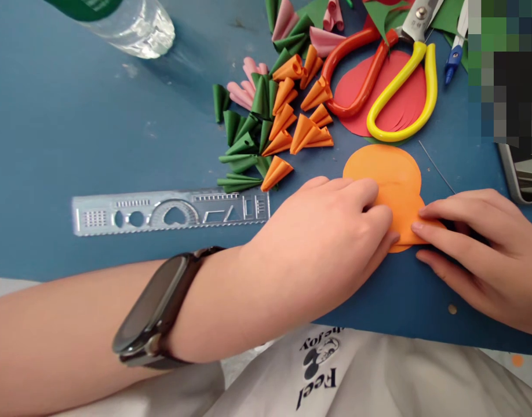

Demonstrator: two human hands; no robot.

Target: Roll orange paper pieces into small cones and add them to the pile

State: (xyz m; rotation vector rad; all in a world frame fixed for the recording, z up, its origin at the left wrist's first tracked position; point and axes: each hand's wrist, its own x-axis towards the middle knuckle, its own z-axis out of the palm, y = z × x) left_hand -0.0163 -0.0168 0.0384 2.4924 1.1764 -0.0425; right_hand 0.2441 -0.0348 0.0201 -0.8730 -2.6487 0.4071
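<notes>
My left hand (331, 231) lies on the blue table with its fingertips pressed down on an orange paper piece (400, 217). My right hand (474, 249) meets it from the right, fingertips pinching the same orange piece at its right edge. That piece lies partly over an orange paper circle (379, 165). A dark watch (157, 313) sits on my left wrist.
A pile of rolled orange paper cones (298, 110), green cones (244, 139) and pink cones (248, 81) lies behind. Scissors (387, 75) with orange and yellow handles rest on a red paper circle (400, 110). A clear ruler (170, 211) lies at left, a water bottle (131, 23) far left.
</notes>
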